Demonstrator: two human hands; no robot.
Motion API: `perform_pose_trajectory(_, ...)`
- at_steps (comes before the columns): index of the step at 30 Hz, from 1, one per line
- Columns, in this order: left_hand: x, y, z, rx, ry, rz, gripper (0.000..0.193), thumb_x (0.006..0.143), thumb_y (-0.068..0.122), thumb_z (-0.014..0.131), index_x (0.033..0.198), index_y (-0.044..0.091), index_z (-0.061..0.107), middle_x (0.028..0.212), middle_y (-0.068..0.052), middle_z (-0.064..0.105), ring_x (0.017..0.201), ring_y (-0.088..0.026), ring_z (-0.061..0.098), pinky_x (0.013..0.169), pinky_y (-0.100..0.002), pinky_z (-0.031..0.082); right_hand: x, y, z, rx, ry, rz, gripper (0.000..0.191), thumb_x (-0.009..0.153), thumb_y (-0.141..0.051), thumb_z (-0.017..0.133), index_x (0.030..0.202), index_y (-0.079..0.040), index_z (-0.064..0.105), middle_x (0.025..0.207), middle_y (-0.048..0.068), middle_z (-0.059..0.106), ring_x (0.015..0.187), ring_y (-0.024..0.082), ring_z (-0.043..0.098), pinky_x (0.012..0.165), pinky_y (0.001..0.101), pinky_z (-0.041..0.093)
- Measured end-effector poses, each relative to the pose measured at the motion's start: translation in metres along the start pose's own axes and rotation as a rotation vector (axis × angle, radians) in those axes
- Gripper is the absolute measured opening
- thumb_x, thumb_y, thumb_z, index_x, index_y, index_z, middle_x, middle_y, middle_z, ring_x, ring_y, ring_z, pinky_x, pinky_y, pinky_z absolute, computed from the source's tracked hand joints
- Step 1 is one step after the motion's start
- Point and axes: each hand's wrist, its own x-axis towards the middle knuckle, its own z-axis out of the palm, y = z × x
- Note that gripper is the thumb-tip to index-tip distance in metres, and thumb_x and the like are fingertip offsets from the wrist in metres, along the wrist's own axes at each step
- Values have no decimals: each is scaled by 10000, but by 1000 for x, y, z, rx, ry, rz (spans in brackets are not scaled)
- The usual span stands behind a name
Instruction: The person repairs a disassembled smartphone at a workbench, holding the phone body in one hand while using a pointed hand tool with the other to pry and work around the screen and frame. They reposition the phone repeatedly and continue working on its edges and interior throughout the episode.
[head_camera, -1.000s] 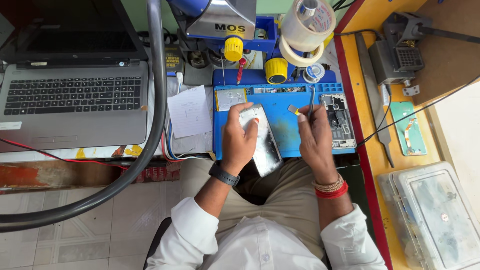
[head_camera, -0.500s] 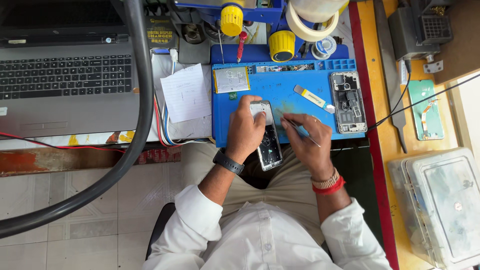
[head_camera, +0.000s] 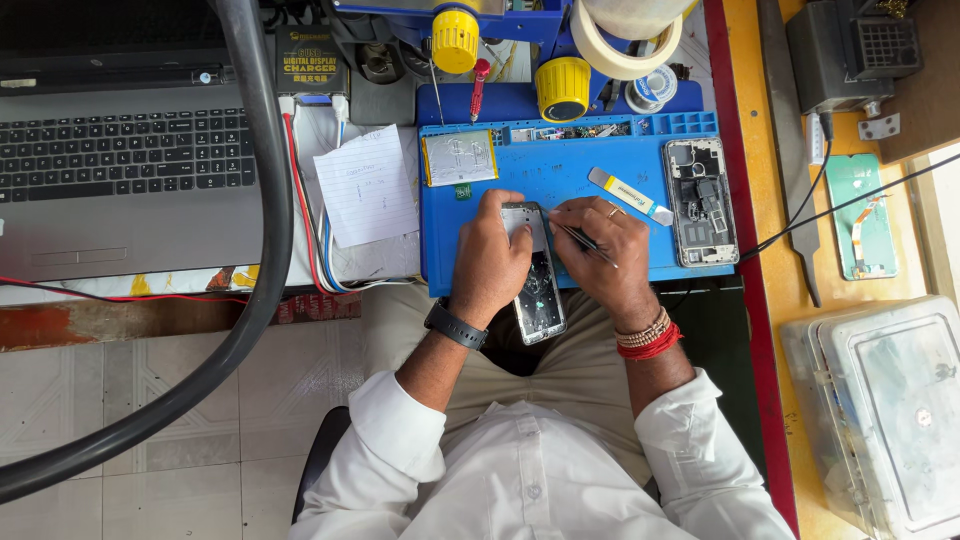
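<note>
Left hand (head_camera: 492, 255) clasps the upper part of a phone (head_camera: 535, 290) with a cracked screen, its lower end projecting toward the lap. Right hand (head_camera: 605, 250) pinches tweezers (head_camera: 580, 238), tips at the phone's top edge. Both lie over the near edge of the blue work mat (head_camera: 560, 175), with an opened phone chassis (head_camera: 700, 200) just to the right.

1. A slim phone (head_camera: 537, 285) with a cracked dark screen is held lengthwise, its far end over the near edge of the blue mat, its near end overhanging the lap.
2. Thin dark tweezers (head_camera: 585, 241) are angled at its far right edge.
</note>
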Motion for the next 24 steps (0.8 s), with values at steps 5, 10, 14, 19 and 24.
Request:
perform_pose_trajectory(5,-3,0,1,7,-3,-5,322,899,40,659,1208,11,571,882,-224,741,812,-366,759,683,-444,607,-8,-4,-12,-123,-55,-81,214,763,40,808,911,-61,691,972,64,766,875,229,714,851,401,501)
perform_pose_trajectory(10,-5,-2,4,99,68,87,319,877,31,689,1184,17,603,848,-233,738,805,-412,720,695,-497,565,-39,-26,-27,-142,-55,-126,245,759,38,806,898,-99,658,972,21,756,893,189,684,975,441,423)
perform_pose_trajectory(14,-7,-6,7,83,52,41,312,889,39,679,1189,17,595,847,-226,735,792,-395,731,687,-490,575,-67,-45,-35,-144,-46,-113,258,756,54,798,894,-107,650,952,-1,743,892,167,699,984,445,430)
perform_pose_trajectory(19,-6,-7,7,54,4,-17,307,897,43,659,1194,11,585,846,-217,735,788,-368,752,689,-461,600,-76,-52,-41,-157,-41,-136,264,753,55,805,889,-112,652,946,-8,740,887,165,705,970,446,430)
perform_pose_trajectory(24,-4,-7,7,63,18,23,308,890,31,664,1188,6,590,853,-220,738,801,-377,751,702,-462,600,-47,-29,-26,-222,-32,-162,237,783,46,827,906,-104,691,951,5,736,892,168,687,992,451,429)
